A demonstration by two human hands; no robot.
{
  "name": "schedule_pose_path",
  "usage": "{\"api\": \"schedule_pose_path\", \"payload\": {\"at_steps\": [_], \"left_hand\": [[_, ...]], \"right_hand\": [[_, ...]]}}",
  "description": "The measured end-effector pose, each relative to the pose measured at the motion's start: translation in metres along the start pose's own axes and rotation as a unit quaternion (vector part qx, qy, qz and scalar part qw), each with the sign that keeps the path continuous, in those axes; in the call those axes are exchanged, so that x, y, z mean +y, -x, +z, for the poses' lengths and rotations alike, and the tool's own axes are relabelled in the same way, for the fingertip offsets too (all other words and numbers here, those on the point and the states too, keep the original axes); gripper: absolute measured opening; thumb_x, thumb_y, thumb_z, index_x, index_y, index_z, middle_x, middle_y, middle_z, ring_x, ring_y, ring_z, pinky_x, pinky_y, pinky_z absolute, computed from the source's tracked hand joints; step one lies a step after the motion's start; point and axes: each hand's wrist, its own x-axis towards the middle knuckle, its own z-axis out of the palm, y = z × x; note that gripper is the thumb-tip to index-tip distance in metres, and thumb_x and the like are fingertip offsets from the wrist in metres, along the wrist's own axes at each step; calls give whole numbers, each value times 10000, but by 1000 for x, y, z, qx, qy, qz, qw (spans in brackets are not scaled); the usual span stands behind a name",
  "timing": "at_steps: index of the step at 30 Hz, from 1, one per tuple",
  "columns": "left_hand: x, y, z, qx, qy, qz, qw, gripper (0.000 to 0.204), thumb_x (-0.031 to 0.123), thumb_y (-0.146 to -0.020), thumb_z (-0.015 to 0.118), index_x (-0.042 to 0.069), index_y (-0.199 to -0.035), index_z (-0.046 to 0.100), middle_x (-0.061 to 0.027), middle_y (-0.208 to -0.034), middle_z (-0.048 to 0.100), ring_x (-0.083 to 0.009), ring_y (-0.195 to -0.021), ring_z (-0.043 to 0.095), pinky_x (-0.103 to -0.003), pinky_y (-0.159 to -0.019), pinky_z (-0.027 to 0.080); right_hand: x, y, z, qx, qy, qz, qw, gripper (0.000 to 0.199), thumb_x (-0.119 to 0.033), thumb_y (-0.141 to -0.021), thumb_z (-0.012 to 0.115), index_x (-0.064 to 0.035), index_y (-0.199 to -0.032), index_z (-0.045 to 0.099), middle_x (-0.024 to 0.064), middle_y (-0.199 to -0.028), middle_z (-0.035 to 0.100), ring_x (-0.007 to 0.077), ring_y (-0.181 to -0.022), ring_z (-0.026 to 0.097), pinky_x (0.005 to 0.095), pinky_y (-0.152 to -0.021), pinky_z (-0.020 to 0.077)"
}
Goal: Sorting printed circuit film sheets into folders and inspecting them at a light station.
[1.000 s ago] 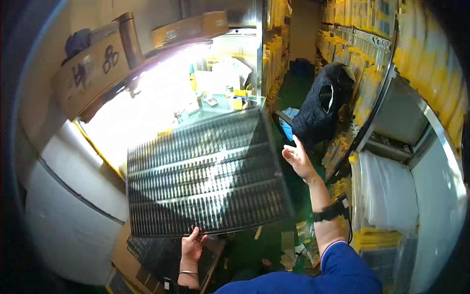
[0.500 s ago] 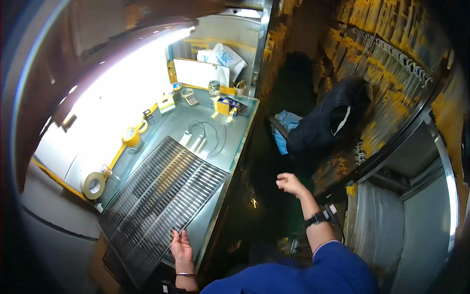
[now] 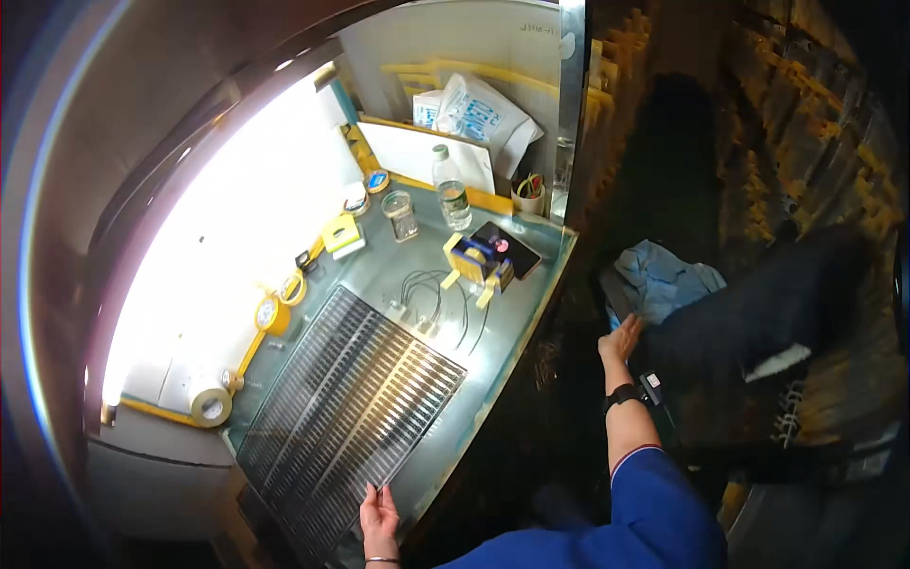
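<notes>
A dark, see-through striped sheet lies slantwise over the glass-topped table, its near corner overhanging the front edge. At its lower right edge my left hand pinches it between thumb and fingers. My right hand is stretched out to the right, away from the table, with its fingers extended. It is beside a chair that carries a light blue cloth and a dark jacket. Whether the fingertips touch the chair is hard to tell.
A bright light panel borders the table's left side. Tape rolls line it. Thin cables, a tape dispenser, a water bottle and a glass cup stand farther back. Hanging racks fill the right.
My view has shifted, bringing the table's far end closer. My right hand has reached out to the chair with the blue cloth, its fingers straightening. The left keeps its hold on the sheet.
</notes>
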Motion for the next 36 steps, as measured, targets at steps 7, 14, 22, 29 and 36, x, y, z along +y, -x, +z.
{"api": "schedule_pose_path", "payload": {"at_steps": [7, 14, 22, 29, 36], "left_hand": [[-13, -2, 51, 36, -11, -7, 999, 175, 168, -878, 558, -6, -894, 567, -87, -870, 619, -167, -804, 614, -239, -749, 546], [-22, -9, 66, 50, -5, -53, 997, 211, 174, -858, 591, -24, -927, 569, -104, -905, 616, -193, -870, 610, -250, -780, 541], [-9, -13, 31, -50, -7, -138, 989, 337, 191, -873, 568, -64, -1080, 492, -148, -1095, 562, -230, -1011, 568, -288, -868, 507], [25, 46, 8, -200, -154, -207, 945, 289, 205, -895, 520, 5, -1102, 536, -151, -1073, 596, -239, -961, 598, -339, -803, 524], [75, 61, -111, -196, -251, -48, 947, 279, 184, -886, 536, 27, -1116, 531, -110, -1027, 613, -183, -899, 612, -294, -763, 523]], "right_hand": [[24, -53, 20, -40, 154, -19, 987, 687, -91, -613, 729, -81, -1226, 418, 162, -1120, 474, 312, -1054, 477, 374, -911, 393], [55, -51, 16, -113, 228, 8, 967, 555, -91, -735, 651, -180, -1218, 393, 171, -1147, 454, 354, -1060, 489, 378, -848, 465], [113, 68, -21, -137, 249, -1, 959, 301, -101, -840, 496, -190, -1127, 484, 173, -1111, 440, 341, -1006, 466, 388, -836, 454], [174, 187, -46, -150, 302, -51, 940, 362, -114, -782, 598, -144, -1124, 482, 188, -1099, 439, 358, -1027, 463, 394, -850, 450], [222, 286, -50, -204, 289, -81, 932, 669, -96, -543, 805, -62, -1092, 425, 152, -1132, 411, 347, -1062, 452, 367, -833, 490]]}}
